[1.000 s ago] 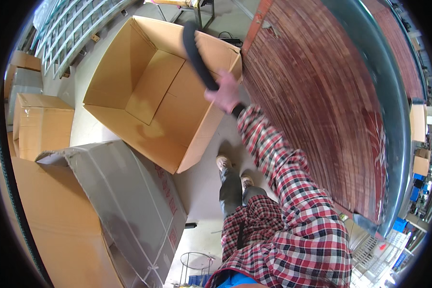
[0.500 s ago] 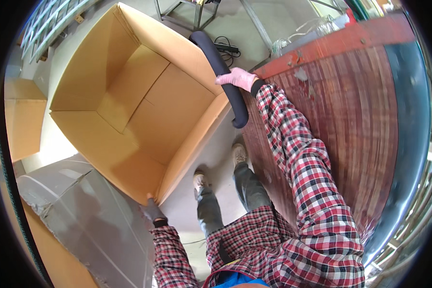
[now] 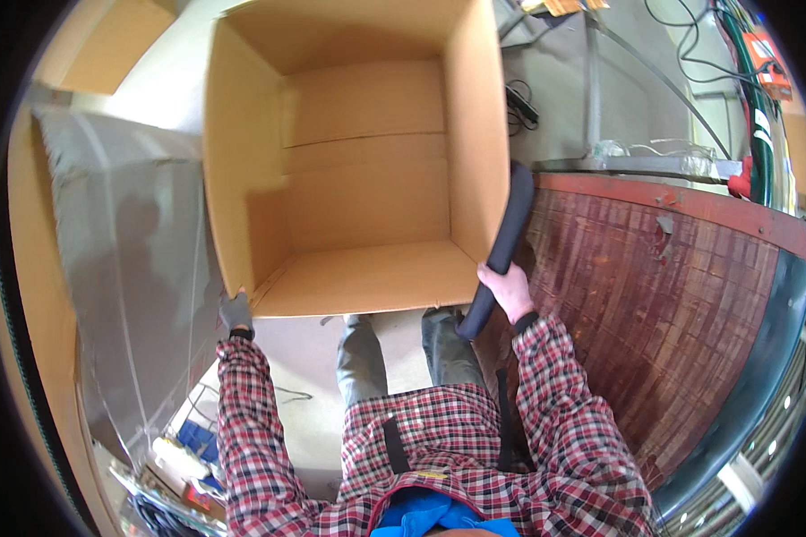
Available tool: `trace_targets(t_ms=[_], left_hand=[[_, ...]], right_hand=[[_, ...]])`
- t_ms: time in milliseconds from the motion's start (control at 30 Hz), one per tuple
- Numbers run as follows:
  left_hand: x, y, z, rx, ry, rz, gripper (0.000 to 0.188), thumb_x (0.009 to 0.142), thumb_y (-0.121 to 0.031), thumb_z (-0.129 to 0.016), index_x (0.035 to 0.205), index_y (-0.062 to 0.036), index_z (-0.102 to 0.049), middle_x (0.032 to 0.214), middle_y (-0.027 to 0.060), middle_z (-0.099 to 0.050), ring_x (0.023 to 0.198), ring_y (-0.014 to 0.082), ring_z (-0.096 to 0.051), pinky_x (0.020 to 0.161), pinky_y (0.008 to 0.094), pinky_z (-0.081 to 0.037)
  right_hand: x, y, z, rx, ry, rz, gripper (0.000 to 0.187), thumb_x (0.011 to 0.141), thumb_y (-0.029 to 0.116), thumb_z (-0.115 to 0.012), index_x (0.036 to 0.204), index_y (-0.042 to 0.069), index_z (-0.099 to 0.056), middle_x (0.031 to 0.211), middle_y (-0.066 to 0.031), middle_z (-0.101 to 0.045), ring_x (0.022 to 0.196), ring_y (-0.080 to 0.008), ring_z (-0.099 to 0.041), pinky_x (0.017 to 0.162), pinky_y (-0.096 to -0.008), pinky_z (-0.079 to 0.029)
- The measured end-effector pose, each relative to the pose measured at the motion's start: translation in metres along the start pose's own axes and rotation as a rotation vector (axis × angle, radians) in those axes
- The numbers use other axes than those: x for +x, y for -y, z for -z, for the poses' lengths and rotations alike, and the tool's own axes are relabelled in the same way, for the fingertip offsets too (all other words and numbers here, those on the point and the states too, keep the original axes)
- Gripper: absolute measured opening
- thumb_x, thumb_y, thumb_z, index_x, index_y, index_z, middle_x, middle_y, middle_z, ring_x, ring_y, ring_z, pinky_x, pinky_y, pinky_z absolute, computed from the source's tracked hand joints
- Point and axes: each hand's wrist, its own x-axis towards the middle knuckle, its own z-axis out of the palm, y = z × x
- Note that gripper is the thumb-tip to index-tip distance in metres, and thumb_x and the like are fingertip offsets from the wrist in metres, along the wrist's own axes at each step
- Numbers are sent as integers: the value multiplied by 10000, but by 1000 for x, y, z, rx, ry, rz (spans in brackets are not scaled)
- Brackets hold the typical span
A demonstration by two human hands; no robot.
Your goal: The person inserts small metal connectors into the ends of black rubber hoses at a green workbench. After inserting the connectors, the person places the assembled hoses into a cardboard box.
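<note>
A large open cardboard box (image 3: 367, 192) stands in front of me, its inside facing up and bare. My left hand (image 3: 236, 311), in a grey glove, pinches the box's near left corner. At the near right corner, my right hand (image 3: 507, 288) is wrapped round a long black foam tube (image 3: 509, 234). The tube lies along the outside of the box's right wall, its lower end sticking out below my hand. Whether my right fingers also touch the box edge, I cannot tell.
To the right is a worn reddish-brown wooden surface (image 3: 640, 304) with a red edge rail (image 3: 690, 204). Tall grey-wrapped goods (image 3: 134, 268) stand on the left. Another cardboard box (image 3: 107, 45) sits at the far left. Metal frame legs (image 3: 593, 85) and cables lie beyond on the right.
The box has turned clockwise and now sits squarely before me. My right hand and the foam tube have come nearer, and my left hand has shifted left and farther away with its corner.
</note>
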Motion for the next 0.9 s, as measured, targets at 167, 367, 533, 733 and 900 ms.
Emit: trace_targets(t_ms=[167, 367, 533, 733, 900], left_hand=[[-1, 26, 5, 323, 128, 67, 608, 869, -550, -624, 1065, 18, -717, 1038, 304, -692, 980, 434, -677, 817, 496, -550], [-3, 14, -25, 274, 191, -81, 550, 860, -509, -633, 1058, -3, -718, 1037, 274, -699, 980, 415, -679, 833, 484, -548], [-43, -33, -34, 28, 160, -188, 502, 852, -474, -641, 1051, -20, -719, 1036, 249, -705, 980, 399, -680, 846, 474, -545], [-123, -83, -48, -215, 147, -119, 447, 843, -433, -651, 1044, -40, -720, 1035, 219, -712, 981, 379, -682, 861, 462, -542], [-189, 9, -137, -232, 209, 94, 402, 835, -399, -659, 1038, -57, -721, 1034, 194, -718, 981, 363, -684, 874, 452, -540]], right_hand=[[-64, -75, -18, 44, -217, -176, 312, 803, 224, -796, 981, -16, -705, 838, -27, -696, 775, -107, -641, 741, -286, -515], [-88, -116, -29, -214, -274, -98, 452, 802, 347, -753, 909, -91, -723, 835, -139, -742, 778, -241, -705, 723, -388, -530], [-117, -124, -30, -362, -202, -217, 571, 831, 393, -706, 1041, -137, -679, 1023, -201, -720, 901, -323, -674, 853, -413, -521], [-36, -69, -28, -208, -86, -330, 532, 834, 344, -693, 1027, -151, -656, 973, -218, -707, 808, -315, -685, 752, -439, -575], [67, -14, -75, -480, 258, -131, 493, 834, 321, -700, 1040, -125, -655, 968, -185, -705, 818, -281, -675, 766, -417, -564]])
